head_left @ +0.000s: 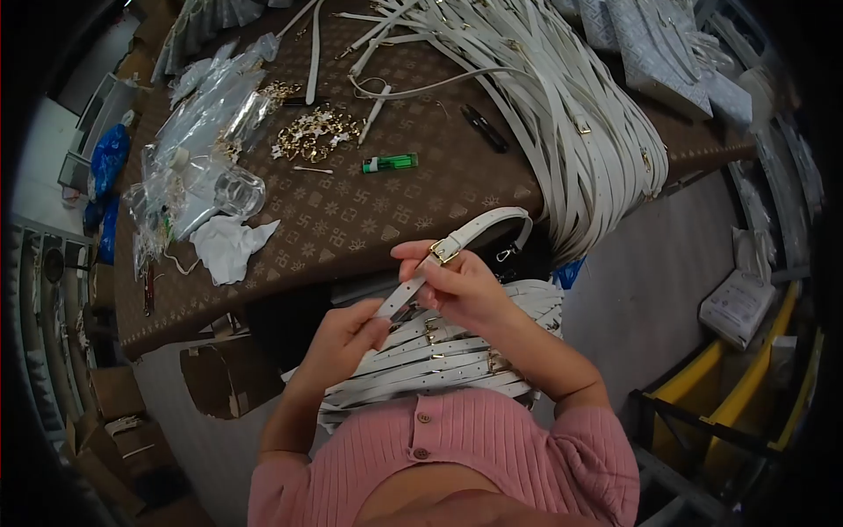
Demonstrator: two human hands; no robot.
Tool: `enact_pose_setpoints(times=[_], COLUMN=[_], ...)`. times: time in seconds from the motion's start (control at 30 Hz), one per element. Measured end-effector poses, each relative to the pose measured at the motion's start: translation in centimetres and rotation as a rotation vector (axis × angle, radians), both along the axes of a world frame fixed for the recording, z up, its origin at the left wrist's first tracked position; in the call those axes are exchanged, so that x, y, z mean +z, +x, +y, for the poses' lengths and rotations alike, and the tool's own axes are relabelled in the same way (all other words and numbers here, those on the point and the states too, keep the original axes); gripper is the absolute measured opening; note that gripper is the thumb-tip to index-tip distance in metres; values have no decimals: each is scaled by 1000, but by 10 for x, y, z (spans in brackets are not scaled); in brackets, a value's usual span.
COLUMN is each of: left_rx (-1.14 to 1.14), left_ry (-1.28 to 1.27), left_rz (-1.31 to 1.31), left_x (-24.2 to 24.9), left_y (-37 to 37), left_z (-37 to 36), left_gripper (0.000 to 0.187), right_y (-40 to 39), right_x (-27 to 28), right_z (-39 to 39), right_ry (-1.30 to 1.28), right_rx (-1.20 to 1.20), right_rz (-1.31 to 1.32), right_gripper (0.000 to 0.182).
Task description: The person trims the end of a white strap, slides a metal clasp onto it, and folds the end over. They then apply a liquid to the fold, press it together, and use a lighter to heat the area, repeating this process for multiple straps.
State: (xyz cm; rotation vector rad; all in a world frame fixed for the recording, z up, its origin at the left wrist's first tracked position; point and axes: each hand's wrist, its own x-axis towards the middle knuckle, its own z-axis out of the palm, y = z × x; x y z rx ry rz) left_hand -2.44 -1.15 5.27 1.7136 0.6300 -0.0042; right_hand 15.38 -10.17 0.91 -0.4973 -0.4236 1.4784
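Note:
Between my two hands runs a white strap [479,225] with a gold buckle [445,251] and punched holes. My left hand [349,341] pinches its lower end. My right hand [463,285] grips it just below the buckle, thumb on top. Past the buckle the strap curves over to the right, and a metal clip [504,256] shows close to its far end. On my lap, under both hands, lies a pile of white straps [439,360] with gold buckles.
A large bundle of white straps [571,114] hangs over the edge of the brown patterned table [351,206]. On the table are a green lighter [390,163], gold hardware [314,133], a black pen [485,129], a clear bottle [235,191] and a white cloth [230,249]. A yellow crate [716,395] stands at right.

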Motion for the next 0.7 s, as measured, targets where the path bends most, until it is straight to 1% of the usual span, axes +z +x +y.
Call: enact_pose_setpoints(times=[0.03, 0.1, 0.13, 0.17, 0.23, 0.27, 0.3, 0.33, 0.37, 0.4, 0.47, 0.5, 0.53, 0.57, 0.6, 0.63, 0.7], left_rx=[77, 43, 26, 22, 4, 47, 59, -45, -146, -105, -23, -8, -41, -80, -31, -33, -55], left_ry=[-8, -41, -58, -70, 23, -23, -35, 165, 363, 356, 381, 374, 195, 14, 21, 8, -69], left_rz=[-35, 1, 27, 43, 184, 286, 305, 200, 92, 8, -165, -161, -61, 34, -82, -84, 1], left_x=[5, 1, 0, -2, -4, -3, -4, -3, -2, 1, 2, 2, 1, -1, -8, -10, -12], left_y=[2, -16, -29, -39, -60, -71, -74, -73, -71, -57, -15, -4, 5, 10, 12, 10, -2], left_z=[0, 13, 21, 27, 36, 40, 39, 40, 41, 35, 14, 7, 1, -4, -6, -5, 5], left_gripper=[21, 20, 19, 19, 18, 19, 19, 22, 26, 36, 36, 36, 34, 31, 28, 28, 27], right_y=[7, 24, 35, 36, 33, 27, 19, 11, 6, 0, -12, -15, -14, -10, -4, 4, 17], right_x=[-3, -16, -31, -32, -30, -30, -29, -27, -20, -16, -8, -5, -3, 0, 0, -7, -12], right_z=[-6, -15, -21, -26, -32, -32, -29, -27, -25, -24, -23, -21, -22, -23, -25, -27, -32], right_ry=[-16, -123, -71, -84, -243, -257, -255, -250, -228, -233, -122, -88, -98, -163, -229, -223, -192], right_rx=[-71, -256, -261, -266, -283, -269, -249, -226, -171, -147, -9, -13, -1, -92, -187, -244, -326], right_rz=[97, 280, 225, 239, -39, -24, -81, -139, -184, -176, -431, -403, -405, -345, -285, -211, -118], right_gripper=[32, 31, 27, 27, 23, 23, 23, 24, 19, 19, 15, 14, 14, 14, 15, 16, 18])
